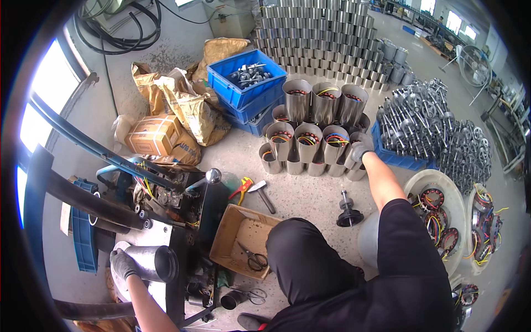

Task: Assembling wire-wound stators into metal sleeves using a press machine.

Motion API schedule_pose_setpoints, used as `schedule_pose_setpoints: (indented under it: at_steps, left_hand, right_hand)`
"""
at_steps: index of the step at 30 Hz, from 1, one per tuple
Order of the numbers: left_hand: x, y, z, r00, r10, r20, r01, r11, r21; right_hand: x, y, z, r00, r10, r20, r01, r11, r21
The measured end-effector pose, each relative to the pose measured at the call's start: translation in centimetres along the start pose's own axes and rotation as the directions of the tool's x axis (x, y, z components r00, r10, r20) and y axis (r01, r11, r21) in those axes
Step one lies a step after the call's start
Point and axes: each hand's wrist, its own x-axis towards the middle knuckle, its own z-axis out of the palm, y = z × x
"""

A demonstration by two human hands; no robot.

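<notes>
Left grip (123, 264) clasps a metal cylinder (152, 263) near the knee, while right grip (360, 150) stretches forward, grasping a wound housing (357, 145).

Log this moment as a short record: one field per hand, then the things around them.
Left hand: gloved left hand on a metal cylinder lying on its side at the machine
Right hand: gloved right hand reaching onto a wound motor housing in the stacked group on the floor
Between the hands: cardboard box holding scissors; hammer; black-based shaft standing upright
Farther back: blue crate of metal parts; paper sacks
Right side: white tub with wound stators
</notes>
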Motion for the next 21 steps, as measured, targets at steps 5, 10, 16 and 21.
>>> schedule_pose_setpoints:
  at_steps: [5, 10, 16, 21]
  left_hand:
    - [-0.1, 1.6, 3.3, 0.999, 0.007, 0.031, -0.003, 0.993, -0.120]
    - [-0.3, -1.5, 0.9, 0.997, 0.021, -0.077, -0.019, 0.999, 0.037]
    - [-5.8, 1.9, -0.5, 0.984, -0.107, -0.141, 0.013, 0.835, -0.550]
    - [-12.3, -1.0, 3.0, 0.929, -0.122, -0.349, -0.232, 0.546, -0.805]
  right_hand:
    - [-0.4, 0.6, -4.9, 0.940, 0.311, -0.144, -0.301, 0.950, 0.088]
    - [-0.2, -4.4, -2.9, 0.992, 0.116, -0.052, -0.127, 0.897, -0.422]
    - [-1.8, -14.8, -9.5, 0.865, -0.026, 0.501, 0.420, 0.581, -0.697]
    - [-12.0, -33.6, -17.1, 0.550, -0.485, 0.680, 0.754, 0.638, -0.155]
